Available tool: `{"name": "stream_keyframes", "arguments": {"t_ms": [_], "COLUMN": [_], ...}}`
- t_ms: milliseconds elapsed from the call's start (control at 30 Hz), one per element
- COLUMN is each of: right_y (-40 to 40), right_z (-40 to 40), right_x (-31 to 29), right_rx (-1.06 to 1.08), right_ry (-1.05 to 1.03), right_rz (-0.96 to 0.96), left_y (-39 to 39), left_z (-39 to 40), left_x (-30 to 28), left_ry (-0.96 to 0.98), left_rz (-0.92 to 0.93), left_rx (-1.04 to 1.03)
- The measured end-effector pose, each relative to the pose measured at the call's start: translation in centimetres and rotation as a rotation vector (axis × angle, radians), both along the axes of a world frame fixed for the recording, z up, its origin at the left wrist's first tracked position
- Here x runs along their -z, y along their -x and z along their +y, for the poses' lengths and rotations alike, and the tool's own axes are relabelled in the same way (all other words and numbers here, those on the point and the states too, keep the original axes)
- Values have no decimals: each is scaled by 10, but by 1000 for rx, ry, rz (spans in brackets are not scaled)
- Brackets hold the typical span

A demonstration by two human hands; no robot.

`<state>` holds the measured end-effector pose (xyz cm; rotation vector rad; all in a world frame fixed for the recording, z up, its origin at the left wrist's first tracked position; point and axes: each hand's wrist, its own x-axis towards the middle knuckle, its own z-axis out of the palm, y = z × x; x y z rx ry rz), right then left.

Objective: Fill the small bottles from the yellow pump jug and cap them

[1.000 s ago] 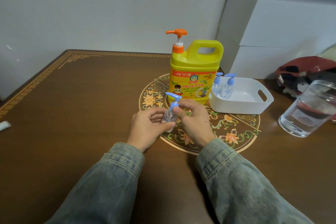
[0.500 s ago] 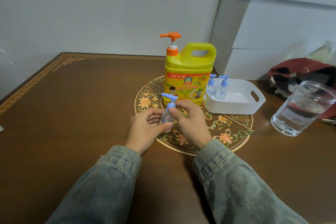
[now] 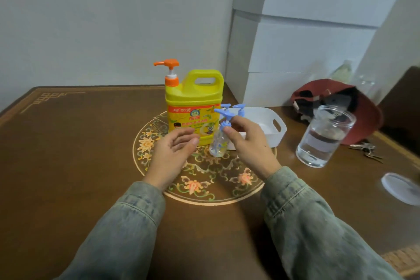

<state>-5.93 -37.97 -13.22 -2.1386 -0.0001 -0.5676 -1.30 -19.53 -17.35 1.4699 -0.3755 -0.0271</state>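
Observation:
The yellow pump jug (image 3: 193, 107) with an orange pump head stands at the centre of the table's round ornament. Just in front of its right side hangs a small clear bottle (image 3: 218, 143) with a blue pump cap, tilted, held by the cap in my right hand (image 3: 247, 143). My left hand (image 3: 172, 157) is off the bottle, fingers apart, a little to its left. Behind the held bottle, blue pump caps of other small bottles (image 3: 238, 108) show in the white tray (image 3: 276, 129).
A clear glass jar (image 3: 325, 136) with some water stands to the right, its white lid (image 3: 401, 191) lying near the right edge. A dark red cap (image 3: 341, 100) and keys (image 3: 366, 150) lie behind the jar. White boxes stand against the wall.
My left hand has let go of the small bottle and opened. My right hand has lifted the bottle by its blue cap, up and to the right. The view has swung right.

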Motion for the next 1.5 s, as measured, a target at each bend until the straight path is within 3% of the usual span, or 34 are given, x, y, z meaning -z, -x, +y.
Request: {"name": "stream_keyframes", "arguments": {"t_ms": [300, 467, 933, 1500], "right_y": [-44, -85, -118, -117], "right_z": [-99, -128, -137, -139], "right_x": [-16, 2, 31, 28], "right_rx": [247, 296, 304, 309], "right_ry": [-63, 14, 94, 25], "right_rz": [26, 167, 326, 294], "left_y": [-26, -43, -50, -50], "left_z": [-65, -68, -70, -70], "left_x": [-8, 5, 11, 11], "left_ry": [60, -21, -103, -93], "left_rz": [23, 31, 15, -2], "left_rx": [47, 70, 87, 111]}}
